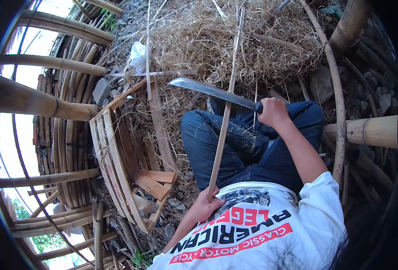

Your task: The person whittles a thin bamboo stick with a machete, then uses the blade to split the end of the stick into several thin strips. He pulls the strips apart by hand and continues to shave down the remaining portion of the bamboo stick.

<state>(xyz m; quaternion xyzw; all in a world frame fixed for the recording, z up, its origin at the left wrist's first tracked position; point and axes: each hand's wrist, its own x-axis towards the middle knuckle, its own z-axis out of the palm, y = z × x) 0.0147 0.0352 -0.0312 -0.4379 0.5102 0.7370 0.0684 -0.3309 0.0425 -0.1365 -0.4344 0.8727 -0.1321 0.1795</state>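
Note:
My right hand (273, 112) is closed around the dark handle of a machete (199, 87). Its long blade points left, curves at the tip and crosses a bamboo strip (220, 150) above my lap. At the waist, close against the shirt, my left hand (206, 204) grips the near end of that strip between thumb and fingers. From there the strip runs forward past my crossed legs in jeans (208, 139), out over a heap of shavings. Pale bits of shaving cling to the jeans.
Curly bamboo shavings (271, 54) cover the ground ahead. To the left lies a wooden crate (111, 153) with loose boards, near a white plastic bag (138, 57). Bamboo poles (23, 99) form a frame on the left. A thin pole (338, 112) and thick bamboo (374, 132) flank my right side.

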